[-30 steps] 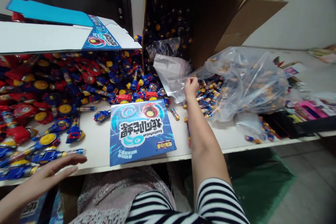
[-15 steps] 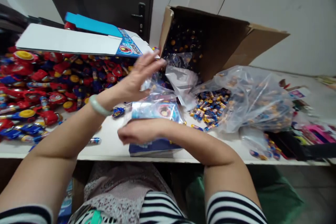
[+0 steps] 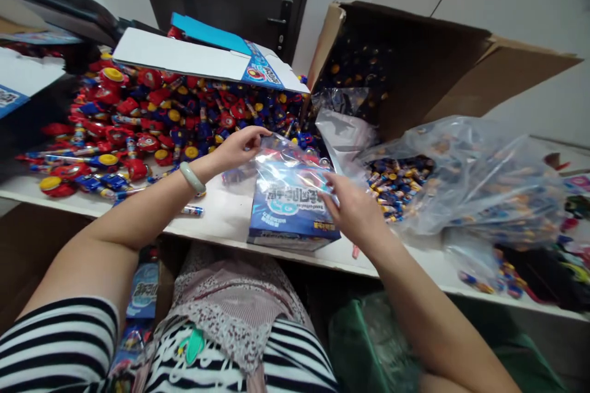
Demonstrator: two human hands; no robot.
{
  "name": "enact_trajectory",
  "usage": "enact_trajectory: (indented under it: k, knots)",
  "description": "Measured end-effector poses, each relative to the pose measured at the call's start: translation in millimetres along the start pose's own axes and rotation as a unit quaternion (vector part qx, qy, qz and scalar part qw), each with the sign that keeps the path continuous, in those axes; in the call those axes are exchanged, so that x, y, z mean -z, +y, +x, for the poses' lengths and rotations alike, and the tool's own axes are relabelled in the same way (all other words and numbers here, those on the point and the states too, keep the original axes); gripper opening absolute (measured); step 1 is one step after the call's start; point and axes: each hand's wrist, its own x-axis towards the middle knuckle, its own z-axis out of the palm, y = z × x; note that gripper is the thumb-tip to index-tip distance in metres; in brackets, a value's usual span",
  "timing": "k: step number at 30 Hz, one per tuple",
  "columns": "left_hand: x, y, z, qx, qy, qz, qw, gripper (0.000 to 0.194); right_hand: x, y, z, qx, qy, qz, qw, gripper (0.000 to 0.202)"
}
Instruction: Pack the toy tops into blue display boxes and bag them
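Observation:
A blue printed box (image 3: 295, 209) stands near the table's front edge, with a clear plastic bag (image 3: 286, 156) over its upper part. My left hand (image 3: 244, 146), with a pale bangle on the wrist, pinches the bag's edge at the left. At the right side of the box, my right hand (image 3: 353, 206) has its thumb and fingers closed on the bag's other edge. Some red shows through the film at the top of the box.
Red and blue toys (image 3: 152, 116) are heaped at the left under a white carton flap (image 3: 184, 58). A large cardboard box (image 3: 452, 73) lies open behind. Small candy tubes (image 3: 396, 184) spill from a big plastic bag (image 3: 502, 190) at the right. A green bin (image 3: 354, 344) stands below.
My hands have moved apart to either side of the blue box. Both now grip the bag's edges; before, the left was spread in the air. The view has shifted left.

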Motion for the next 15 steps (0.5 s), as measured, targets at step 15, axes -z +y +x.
enact_trajectory:
  k: [15]
  knots:
    - [45.9, 122, -18, -0.139, -0.021, 0.352, 0.925, 0.079, 4, -49, 68, 0.021, 0.09, 0.001, 0.996, 0.03]
